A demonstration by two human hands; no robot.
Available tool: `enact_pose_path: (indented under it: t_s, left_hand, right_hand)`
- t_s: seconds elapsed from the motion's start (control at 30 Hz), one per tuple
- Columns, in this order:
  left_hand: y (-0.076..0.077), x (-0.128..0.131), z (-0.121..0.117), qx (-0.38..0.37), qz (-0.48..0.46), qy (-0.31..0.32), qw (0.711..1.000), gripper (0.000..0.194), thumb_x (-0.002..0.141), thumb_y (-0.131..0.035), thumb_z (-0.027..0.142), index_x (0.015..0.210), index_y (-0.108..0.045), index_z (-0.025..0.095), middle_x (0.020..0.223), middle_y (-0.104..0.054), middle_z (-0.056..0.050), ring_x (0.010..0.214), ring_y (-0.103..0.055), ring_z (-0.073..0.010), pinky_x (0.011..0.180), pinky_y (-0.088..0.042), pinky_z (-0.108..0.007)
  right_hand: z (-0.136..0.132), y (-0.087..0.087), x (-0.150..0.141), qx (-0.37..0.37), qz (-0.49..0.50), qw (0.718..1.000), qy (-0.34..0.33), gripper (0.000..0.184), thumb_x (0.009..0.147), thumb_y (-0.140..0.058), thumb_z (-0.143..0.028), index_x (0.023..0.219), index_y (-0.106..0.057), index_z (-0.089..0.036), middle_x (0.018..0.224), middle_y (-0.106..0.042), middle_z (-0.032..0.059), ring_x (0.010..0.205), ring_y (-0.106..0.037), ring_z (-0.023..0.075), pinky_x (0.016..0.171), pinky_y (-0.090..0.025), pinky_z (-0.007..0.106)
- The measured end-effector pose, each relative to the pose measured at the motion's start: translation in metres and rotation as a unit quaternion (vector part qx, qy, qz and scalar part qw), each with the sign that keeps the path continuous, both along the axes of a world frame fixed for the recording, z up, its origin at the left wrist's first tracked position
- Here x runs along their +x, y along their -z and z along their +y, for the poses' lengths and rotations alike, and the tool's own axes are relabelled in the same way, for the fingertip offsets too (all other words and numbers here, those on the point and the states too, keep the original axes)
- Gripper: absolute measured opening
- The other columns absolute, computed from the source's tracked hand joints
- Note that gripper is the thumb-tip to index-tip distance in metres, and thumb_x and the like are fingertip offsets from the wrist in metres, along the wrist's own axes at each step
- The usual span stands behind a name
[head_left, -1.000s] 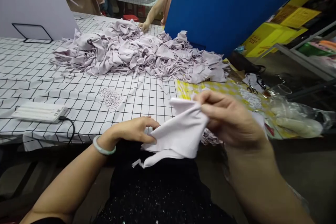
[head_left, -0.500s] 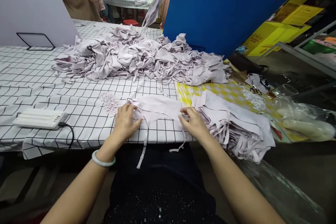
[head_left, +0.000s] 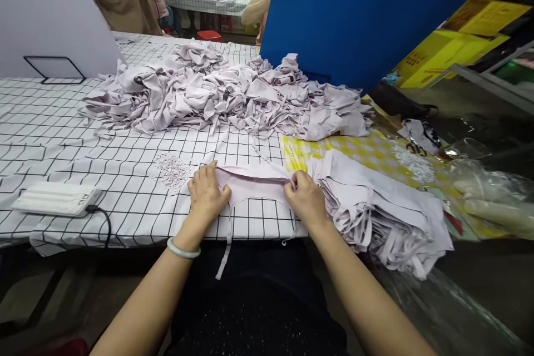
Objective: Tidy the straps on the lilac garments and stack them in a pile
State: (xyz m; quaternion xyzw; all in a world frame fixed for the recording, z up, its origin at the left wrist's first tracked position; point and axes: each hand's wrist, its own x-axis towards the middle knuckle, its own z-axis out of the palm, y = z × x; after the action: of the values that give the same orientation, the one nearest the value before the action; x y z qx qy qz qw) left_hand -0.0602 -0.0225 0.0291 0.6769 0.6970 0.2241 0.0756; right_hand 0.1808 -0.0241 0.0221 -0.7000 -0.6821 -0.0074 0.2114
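A pale lilac cloth piece with thin straps lies stretched between my hands at the table's front edge, its upper edge folded over. My left hand is closed on its left end, fingers over the cloth and thumb towards the middle. At the right end, my right hand pinches the cloth between thumb and fingers. One strap hangs over the table edge below the left hand. Just right of my right hand lies a neat stack of similar lilac pieces, straps dangling from its front.
A big loose heap of lilac cloth spreads across the back of the checked table. Small scraps lie left of my hands, near a white power bank with a cable. A blue panel stands behind; scissors lie right.
The upper edge of the cloth has been folded over towards me. My right fingers have closed into a pinch. Across the table, a co-worker's raised cloth has gone from view.
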Motion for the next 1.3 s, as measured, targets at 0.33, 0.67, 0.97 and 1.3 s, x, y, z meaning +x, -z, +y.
enact_pose_path:
  t_s: [0.33, 0.67, 0.97, 1.3]
  left_hand:
    - [-0.012, -0.002, 0.039, 0.013, -0.007, 0.008, 1.000, 0.060, 0.079, -0.045, 0.003, 0.138, -0.044, 0.013, 0.118, -0.056, -0.019, 0.104, -0.056, -0.0331, 0.082, -0.048, -0.045]
    - [-0.010, 0.067, 0.002, 0.012, -0.164, 0.236, 0.958, 0.027, 0.076, -0.067, 0.027, 0.101, -0.060, 0.020, 0.105, -0.058, -0.008, 0.099, -0.053, -0.0260, 0.086, -0.046, -0.041]
    - [-0.067, 0.009, -0.040, -0.209, -0.402, 0.282, 0.846, 0.021, 0.071, -0.067, 0.021, 0.067, -0.047, 0.019, 0.072, -0.044, 0.003, 0.067, -0.042, -0.0124, 0.061, -0.032, -0.027]
    - [-0.065, -0.058, -0.034, -0.105, -0.167, -0.008, 0.980, 0.025, 0.073, -0.063, 0.024, 0.066, -0.039, 0.022, 0.061, -0.041, 0.003, 0.060, -0.037, -0.0149, 0.056, -0.023, -0.028]
  right_hand:
    - [-0.014, -0.075, 0.004, 0.175, 0.151, 0.973, 0.006, 0.022, 0.085, -0.050, -0.020, 0.067, -0.039, -0.025, 0.063, -0.046, -0.0021, 0.060, -0.044, 0.0167, 0.061, -0.035, 0.030]
    - [-0.068, -0.125, -0.013, 0.125, 0.279, 0.951, -0.049, 0.028, 0.092, -0.061, -0.033, 0.068, -0.053, -0.024, 0.057, -0.049, -0.0036, 0.052, -0.044, 0.0139, 0.053, -0.036, 0.029]
    - [-0.116, -0.151, 0.015, 0.286, 0.319, 0.901, 0.065, 0.023, 0.085, -0.070, -0.033, 0.065, -0.061, -0.025, 0.062, -0.051, -0.0014, 0.055, -0.044, 0.0164, 0.051, -0.034, 0.031]
    - [-0.084, -0.092, 0.024, 0.016, 0.241, 0.970, 0.007, 0.036, 0.085, -0.053, -0.033, 0.058, -0.032, -0.023, 0.053, -0.030, -0.0055, 0.051, -0.034, 0.0119, 0.049, -0.026, 0.025]
